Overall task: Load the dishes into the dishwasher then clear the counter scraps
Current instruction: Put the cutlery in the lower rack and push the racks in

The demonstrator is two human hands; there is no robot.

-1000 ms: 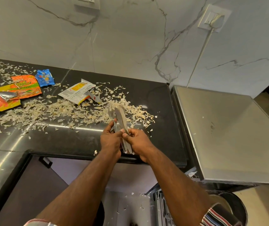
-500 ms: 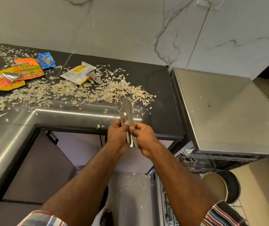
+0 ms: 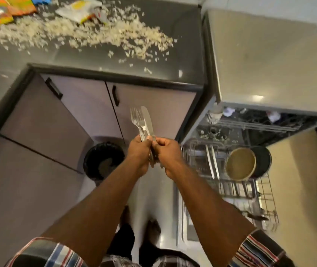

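You have carried the bundle of steel forks and knife (image 3: pixel 143 121) off the dark stone counter (image 3: pixel 184 54); left hand (image 3: pixel 139 151) and right hand (image 3: pixel 166 152) clamp its handles beside the pulled-out wire dishwasher rack (image 3: pixel 230 187). Pale scraps (image 3: pixel 99 35) remain uncleared.

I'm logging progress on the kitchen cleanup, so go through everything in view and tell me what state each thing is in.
cutlery bundle: held upright in both hands
left hand: closed on the handles
right hand: closed on the handles
dishwasher: open
lower rack: pulled out
pans: standing on edge in the rack
scraps: strewn over the counter
wrappers: lying on the counter
cabinet doors: shut
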